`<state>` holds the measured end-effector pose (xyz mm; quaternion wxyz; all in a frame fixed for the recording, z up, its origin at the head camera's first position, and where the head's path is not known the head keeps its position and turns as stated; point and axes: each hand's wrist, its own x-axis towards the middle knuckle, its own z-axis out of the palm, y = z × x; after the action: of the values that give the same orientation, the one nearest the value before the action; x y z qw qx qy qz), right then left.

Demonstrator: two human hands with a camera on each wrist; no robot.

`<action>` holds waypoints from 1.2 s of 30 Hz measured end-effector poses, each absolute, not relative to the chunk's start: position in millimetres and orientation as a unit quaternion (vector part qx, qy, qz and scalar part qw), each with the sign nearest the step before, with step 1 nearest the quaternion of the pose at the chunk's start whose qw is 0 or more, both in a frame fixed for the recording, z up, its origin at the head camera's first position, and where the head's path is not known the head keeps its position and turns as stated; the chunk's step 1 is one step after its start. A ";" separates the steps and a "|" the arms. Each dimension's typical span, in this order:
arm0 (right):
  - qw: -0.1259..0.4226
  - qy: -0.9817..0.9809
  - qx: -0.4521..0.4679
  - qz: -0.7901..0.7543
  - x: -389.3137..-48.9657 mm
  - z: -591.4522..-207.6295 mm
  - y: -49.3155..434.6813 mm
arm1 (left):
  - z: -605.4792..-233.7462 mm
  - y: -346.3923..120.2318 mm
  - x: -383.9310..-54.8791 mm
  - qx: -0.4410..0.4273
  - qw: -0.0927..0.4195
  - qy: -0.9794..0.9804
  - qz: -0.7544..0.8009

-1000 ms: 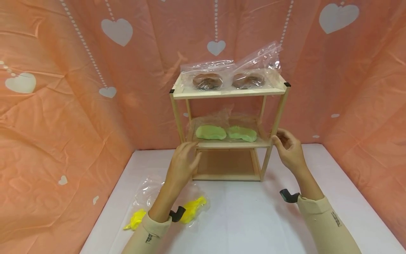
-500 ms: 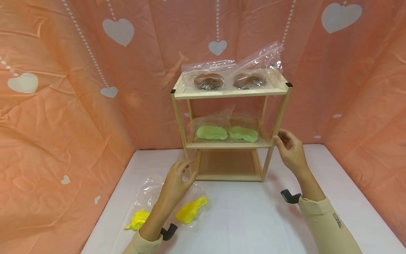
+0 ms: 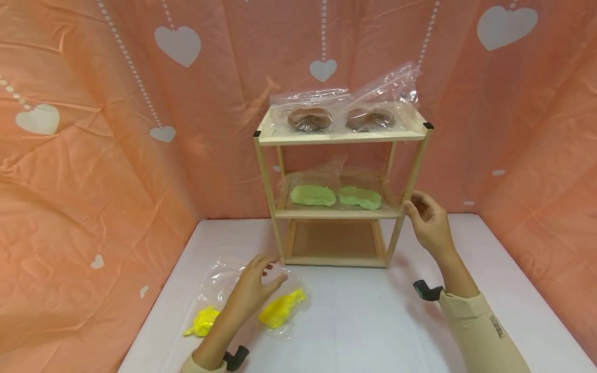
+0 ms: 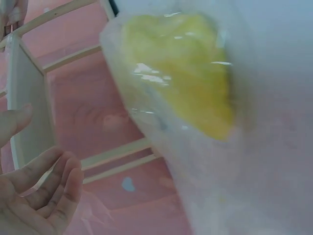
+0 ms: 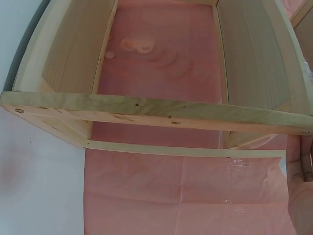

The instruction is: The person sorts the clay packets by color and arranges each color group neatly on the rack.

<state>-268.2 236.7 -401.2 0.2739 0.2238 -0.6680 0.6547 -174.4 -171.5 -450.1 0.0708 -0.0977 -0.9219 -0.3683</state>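
Observation:
My left hand [image 3: 252, 287] hovers with loosely bent fingers and thumb apart, above a clear plastic bag [image 3: 219, 282]. Two bright yellow soft-looking lumps lie in the clear plastic, the right lump [image 3: 282, 309] beside my thumb and the left lump [image 3: 203, 321] partly behind my forearm. In the left wrist view, the yellow lump [image 4: 181, 73] shows large, with nothing in the hand [image 4: 46, 191]. My right hand [image 3: 431, 223] holds the right front post of a three-tier wooden shelf rack [image 3: 340, 139] at middle-tier height, thumb in front. The right wrist view shows fingers [image 5: 296, 161] at that post.
Two bagged brown round things [image 3: 309, 120] sit on the top tier. On the middle tier lie two bagged pale green oblong pieces [image 3: 313, 196]. The bottom tier [image 3: 333, 241] shows its bare panel. Pink cloth with hearts [image 3: 233, 171] surrounds the white table [image 3: 354, 321].
My left hand has come down and toward me, from the rack's left front post at the middle tier to above the yellow lumps. The right hand stays at its post.

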 end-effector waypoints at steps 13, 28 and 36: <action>0.271 -0.668 0.221 0.656 -267.4 -400.9 235.3 | -473.1 -183.5 -154.6 -0.106 0.044 -0.940 -0.321; 0.271 -0.675 0.215 0.651 -266.8 -398.9 236.0 | -481.9 -183.9 -140.5 -0.102 0.017 -0.961 -0.256; 0.270 -0.672 0.213 0.655 -266.3 -398.1 235.7 | -488.0 -185.3 -138.0 -0.146 0.038 -0.963 -0.225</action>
<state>-266.3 235.7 -398.1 0.2703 0.2135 -0.6722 0.6553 -138.0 -185.3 -488.0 0.0382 -0.1455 -0.9626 -0.2253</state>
